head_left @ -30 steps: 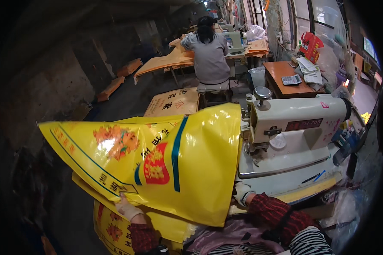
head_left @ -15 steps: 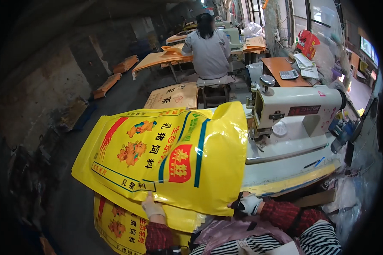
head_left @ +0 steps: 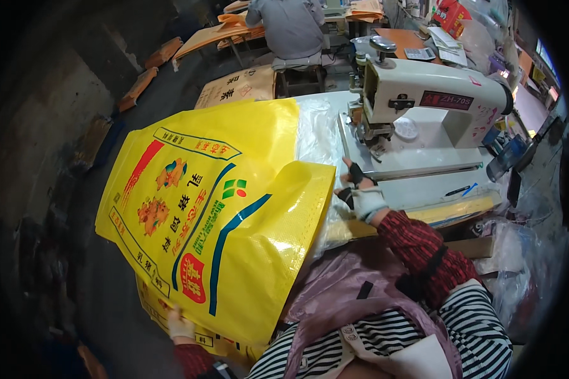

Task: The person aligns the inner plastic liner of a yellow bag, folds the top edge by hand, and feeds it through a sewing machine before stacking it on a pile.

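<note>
A large yellow printed sack [head_left: 189, 151] lies flat across the left part of the sewing table and hangs over its near-left side. My left hand [head_left: 181, 324], in a pale glove, is closed at the sack's lower left edge; some of its fingers are hidden. Just past the sack's right corner, my right hand [head_left: 367, 199] is held with fingers apart, in a white glove with dark finger coverings, over clear plastic sheeting [head_left: 316, 136]. A second yellow sack [head_left: 150, 302] shows beneath the first. Close ahead of my right hand stands a white sewing machine [head_left: 436, 95].
A pen [head_left: 458, 191] lies on the white tabletop [head_left: 417, 192] in front of the machine. Brown sacks [head_left: 234, 88] lie beyond the yellow one. Farther off, a person in grey [head_left: 292, 28] sits on a stool. An orange desk [head_left: 392, 39] holds a calculator [head_left: 419, 54].
The yellow sack has turned and shifted left and nearer, uncovering clear plastic sheeting. My right hand has left its near corner and moved forward; my left hand has moved left and nearer. The view has tilted down.
</note>
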The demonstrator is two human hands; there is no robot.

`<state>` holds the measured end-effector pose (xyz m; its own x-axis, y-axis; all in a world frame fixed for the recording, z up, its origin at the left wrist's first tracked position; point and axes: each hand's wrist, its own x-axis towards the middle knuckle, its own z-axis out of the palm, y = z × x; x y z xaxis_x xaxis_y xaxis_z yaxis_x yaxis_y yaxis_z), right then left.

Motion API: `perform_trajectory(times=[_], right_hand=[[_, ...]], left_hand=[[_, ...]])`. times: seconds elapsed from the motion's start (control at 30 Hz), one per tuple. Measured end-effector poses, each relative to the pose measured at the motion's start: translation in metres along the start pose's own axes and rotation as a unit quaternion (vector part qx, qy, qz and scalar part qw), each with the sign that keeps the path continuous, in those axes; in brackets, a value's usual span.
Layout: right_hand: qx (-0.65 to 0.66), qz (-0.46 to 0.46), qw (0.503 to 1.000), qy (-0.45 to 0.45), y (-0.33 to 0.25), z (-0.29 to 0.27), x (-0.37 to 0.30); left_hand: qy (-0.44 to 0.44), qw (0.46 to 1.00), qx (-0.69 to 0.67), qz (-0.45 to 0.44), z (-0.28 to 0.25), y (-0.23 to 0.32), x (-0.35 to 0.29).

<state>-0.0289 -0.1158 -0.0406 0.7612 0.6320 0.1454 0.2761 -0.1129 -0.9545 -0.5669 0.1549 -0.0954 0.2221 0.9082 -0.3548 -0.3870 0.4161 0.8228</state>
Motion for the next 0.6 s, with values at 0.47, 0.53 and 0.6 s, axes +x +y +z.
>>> perform_trajectory(times=[0.47,0.53,0.6], right_hand=[[-0.29,-0.057,0.953,-0.06,0.067,-0.049,0.005],[-0.36,-0.131,0.922,-0.054,0.075,-0.059,-0.013],[-0.443,-0.05,0.881,-0.162,0.03,-0.057,-0.03]], left_hand=[[-0.107,0.57,0.744,0.332,0.206,-0.017,0.039],[-0.114,0.498,0.843,0.165,0.247,-0.035,0.036],[-0.076,0.437,0.878,0.178,0.254,-0.04,0.036]])
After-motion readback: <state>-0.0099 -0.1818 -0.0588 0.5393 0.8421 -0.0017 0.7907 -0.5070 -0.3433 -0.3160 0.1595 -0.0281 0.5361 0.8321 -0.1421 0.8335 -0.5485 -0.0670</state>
